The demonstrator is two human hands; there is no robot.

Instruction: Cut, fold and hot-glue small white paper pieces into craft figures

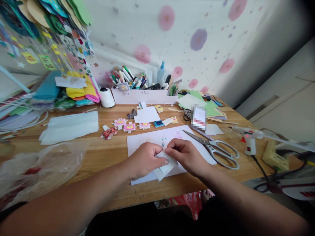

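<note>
Between my two hands is a small piece of white folded paper, held over a larger white sheet on the wooden desk. My left hand pinches its left side between thumb and fingers. At the upper right edge of the paper, the thumb and fingertips of my right hand are pressed together on it. Small coloured bits lie on the sheet just beyond my fingers. Large silver scissors rest partly on the sheet, to the right of my right hand, with their blades apart.
Several small coloured paper figures and a white card lie behind the sheet. A glue gun with a red light stands at right. White paper strips and a plastic bag are at left. A pen box stands at the back.
</note>
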